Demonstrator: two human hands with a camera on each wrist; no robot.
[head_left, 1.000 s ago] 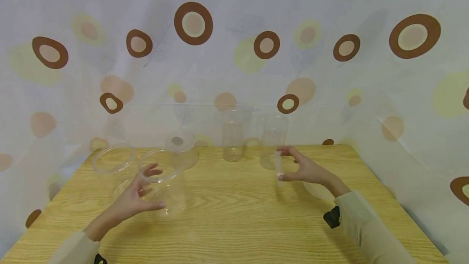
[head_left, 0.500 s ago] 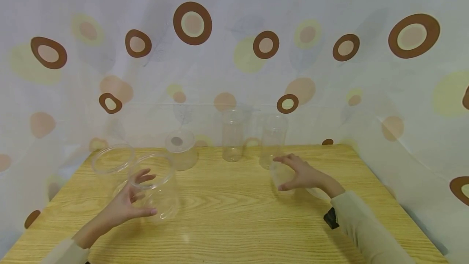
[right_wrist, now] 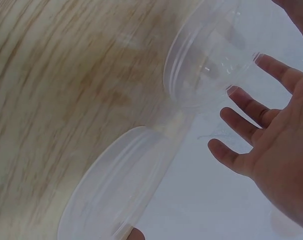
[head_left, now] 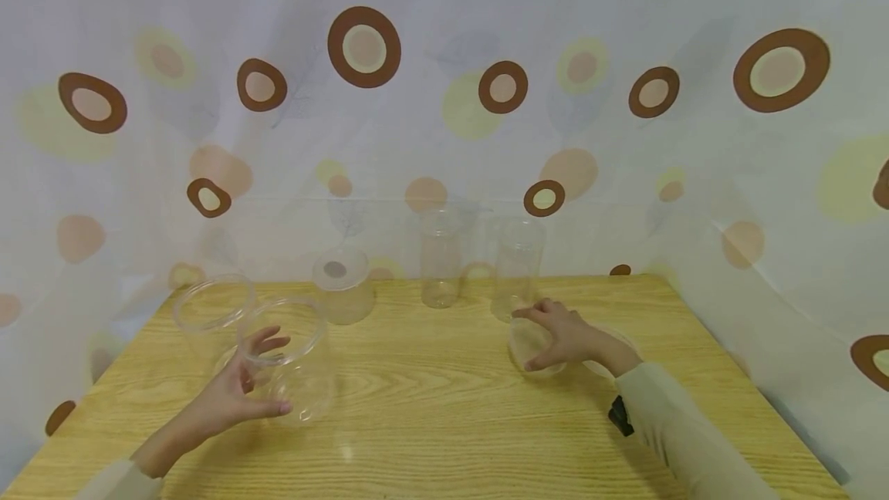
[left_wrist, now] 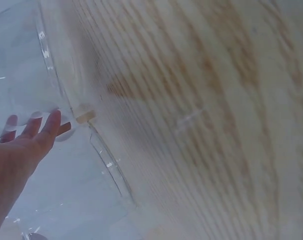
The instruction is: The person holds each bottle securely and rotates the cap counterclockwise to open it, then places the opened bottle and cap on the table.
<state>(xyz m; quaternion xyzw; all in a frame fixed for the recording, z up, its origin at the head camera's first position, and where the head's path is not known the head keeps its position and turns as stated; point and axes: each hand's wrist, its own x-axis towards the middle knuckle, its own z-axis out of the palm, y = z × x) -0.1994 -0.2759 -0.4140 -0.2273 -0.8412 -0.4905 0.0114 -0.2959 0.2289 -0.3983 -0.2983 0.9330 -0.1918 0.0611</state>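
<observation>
My left hand (head_left: 232, 396) holds a clear plastic jar (head_left: 312, 388) at the left of the wooden table, thumb in front and fingers behind. The jar is wide-mouthed, with its rim up and tilted slightly. On the right, my right hand (head_left: 572, 336) grips a clear round lid (head_left: 529, 339) by its edges, thumb on the near side and fingers on the far side. The lid sits low over the table. In the right wrist view, fingertips (right_wrist: 232, 91) meet this lid. A second clear lid (right_wrist: 111, 185) lies on the table, partly hidden by my right wrist in the head view.
Another open clear jar (head_left: 201, 330) stands left of the held one. Behind it is a short jar with a lid (head_left: 343, 268) marked by a grey oval. Two tall clear jars, one left (head_left: 441, 261) and one right (head_left: 519, 261), stand near the patterned curtain (head_left: 444, 137).
My left hand has moved the jar left and toward me. My right hand has lowered its lid and turned it from upright to nearly flat, close to the table.
</observation>
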